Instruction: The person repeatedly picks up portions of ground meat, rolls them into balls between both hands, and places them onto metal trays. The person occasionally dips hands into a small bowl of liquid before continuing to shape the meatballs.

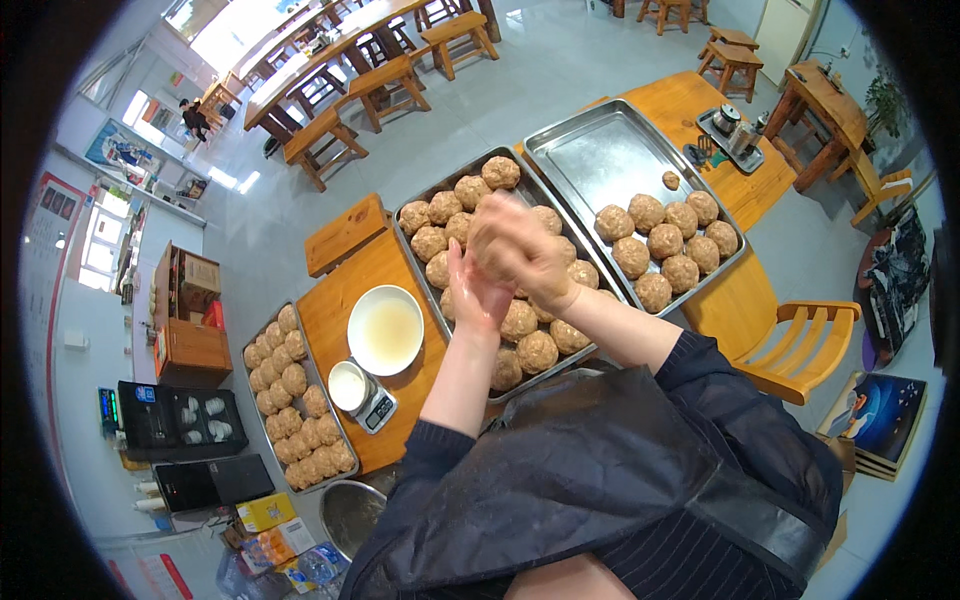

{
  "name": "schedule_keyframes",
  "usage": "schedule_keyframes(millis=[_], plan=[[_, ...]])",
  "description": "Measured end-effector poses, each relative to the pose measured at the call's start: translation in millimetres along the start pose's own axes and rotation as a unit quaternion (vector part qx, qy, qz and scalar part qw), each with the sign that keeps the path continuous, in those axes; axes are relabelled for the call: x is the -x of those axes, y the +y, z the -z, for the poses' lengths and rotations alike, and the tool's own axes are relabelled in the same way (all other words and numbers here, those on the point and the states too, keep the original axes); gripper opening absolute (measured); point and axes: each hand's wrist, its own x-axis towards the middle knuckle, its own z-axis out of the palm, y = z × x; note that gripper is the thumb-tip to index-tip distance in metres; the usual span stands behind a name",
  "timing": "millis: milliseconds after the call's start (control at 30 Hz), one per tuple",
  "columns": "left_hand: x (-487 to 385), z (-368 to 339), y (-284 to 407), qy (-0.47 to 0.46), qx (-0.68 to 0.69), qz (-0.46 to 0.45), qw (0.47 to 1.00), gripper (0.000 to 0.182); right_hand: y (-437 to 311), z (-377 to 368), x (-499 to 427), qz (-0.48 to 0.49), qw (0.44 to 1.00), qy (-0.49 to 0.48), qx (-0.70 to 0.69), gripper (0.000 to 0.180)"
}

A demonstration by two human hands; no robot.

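Over the middle metal tray (pixel 403 236) of large raw meatballs (pixel 537 352), my left hand (pixel 480 292) is raised with its wet palm turned up. My right hand (pixel 521 244) is curled over it, blurred by motion. Whether a meatball lies between them cannot be told. The right-hand metal tray (pixel 574 161) holds several meatballs at its near end and one small lump of meat (pixel 670 180). To the left, a white bowl of cloudy liquid (pixel 385 331) stands beside a small white bowl (pixel 349 386) on a digital kitchen scale (pixel 377 412).
At the left table edge lies another metal tray (pixel 352 459) with closely packed meat portions. A steel basin (pixel 349 517) is below it. A wooden chair (pixel 806 345) stands at right, a wooden bench (pixel 345 234) beyond the table. One person (pixel 194 120) is far off.
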Motion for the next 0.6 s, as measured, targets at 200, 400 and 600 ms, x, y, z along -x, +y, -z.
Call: schedule_keyframes(millis=[200, 400, 600], plan=[[-14.4, 3.7, -8.2, 0.049, -0.043, -0.024, 0.998, 0.061, -7.5, -3.7, 11.1, 0.148, 0.964, -0.1, 0.198, 0.028], [9.9, -20.7, -5.3, 0.01, 0.001, 0.003, 1.0, 0.063, -22.2, 7.6, -28.8, -0.197, 0.935, 0.172, -0.239, 0.032], [5.3, -3.9, 9.5, 0.138, 0.021, -0.026, 0.99, 0.045, -24.7, 5.6, 11.5, 0.104, 0.975, -0.096, 0.17, 0.035]])
